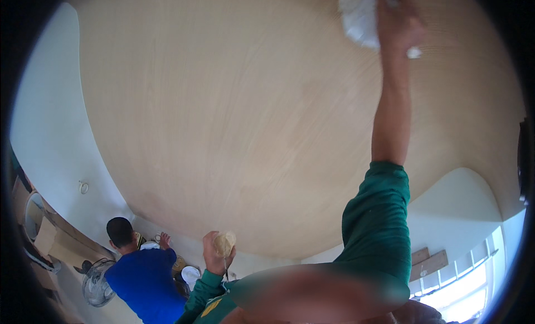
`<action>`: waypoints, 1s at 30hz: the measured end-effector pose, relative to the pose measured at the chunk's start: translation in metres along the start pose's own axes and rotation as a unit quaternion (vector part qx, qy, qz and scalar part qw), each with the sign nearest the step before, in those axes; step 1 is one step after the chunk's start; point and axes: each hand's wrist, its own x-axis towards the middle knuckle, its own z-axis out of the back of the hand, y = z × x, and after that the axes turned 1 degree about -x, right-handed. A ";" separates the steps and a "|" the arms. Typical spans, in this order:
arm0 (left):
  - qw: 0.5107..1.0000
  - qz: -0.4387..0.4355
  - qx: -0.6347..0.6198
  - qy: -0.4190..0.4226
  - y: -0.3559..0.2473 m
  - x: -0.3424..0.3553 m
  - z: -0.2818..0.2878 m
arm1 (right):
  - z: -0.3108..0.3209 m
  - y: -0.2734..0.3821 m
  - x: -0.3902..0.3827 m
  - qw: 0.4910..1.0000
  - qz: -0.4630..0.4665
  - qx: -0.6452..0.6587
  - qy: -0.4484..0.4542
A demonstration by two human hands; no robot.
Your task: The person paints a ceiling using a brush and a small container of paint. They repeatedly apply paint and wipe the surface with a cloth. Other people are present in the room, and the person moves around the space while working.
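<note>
My right hand (398, 28) is raised high at the top of the head view, slightly blurred, with fingers closed on a white cloth-like wad (359, 17) against the pale wood-grained surface (234, 117) that fills most of the picture. My green-sleeved right arm stretches up to it. Low in the middle, my left hand (213, 251) is closed around a small beige cup or pot (225, 243), away from the surface; what is inside is unclear.
A co-worker in blue (142, 285) bends at lower left, one hand (164, 240) out. Nearby are a fan (97, 285), a white bucket (190, 275), cardboard (67, 246) and a white wall (56, 129). Wooden boards (429, 265) and a bright window (462, 290) are at lower right.
</note>
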 end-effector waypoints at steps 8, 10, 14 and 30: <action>0.855 0.321 -0.401 -0.065 0.021 -0.013 -0.012 | 0.014 -0.002 -0.020 0.994 -0.028 0.092 0.048; 0.919 0.254 -0.297 -0.047 0.022 -0.016 -0.013 | 0.017 -0.013 0.010 0.996 -0.035 0.078 0.005; 0.992 0.086 -0.089 -0.022 0.016 -0.018 -0.013 | 0.026 -0.014 0.049 0.996 -0.066 0.046 -0.026; 0.997 -0.080 -0.005 0.022 -0.036 0.008 0.024 | 0.126 0.093 -0.165 0.838 -0.114 0.287 0.450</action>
